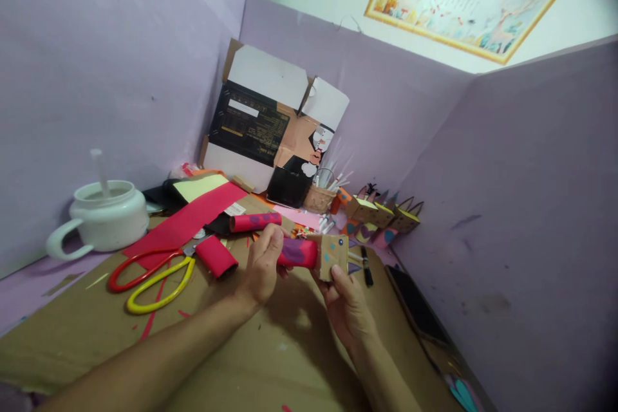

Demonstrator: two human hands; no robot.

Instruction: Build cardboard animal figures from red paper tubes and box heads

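Walls: lilac panels on three sides; a brown cardboard sheet [96, 335] covers the table.
Held piece: red paper roll [297, 252] with a purple patch, its end touching a small dotted cardboard box [333, 256], mid-view.
Left hand [263, 267]: curled round the roll.
Right hand [345, 302]: pinching the box from below.
Red rolls: three (one held); loose rolls [255, 221] at 11 and 9 o'clock.
Scissors [154, 273]: one pair, 9 o'clock.
Box figures [381, 212]: three, 2 o'clock.

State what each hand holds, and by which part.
The left hand grips the red tube at its left end; the right hand holds the cardboard box on its other end, from below.
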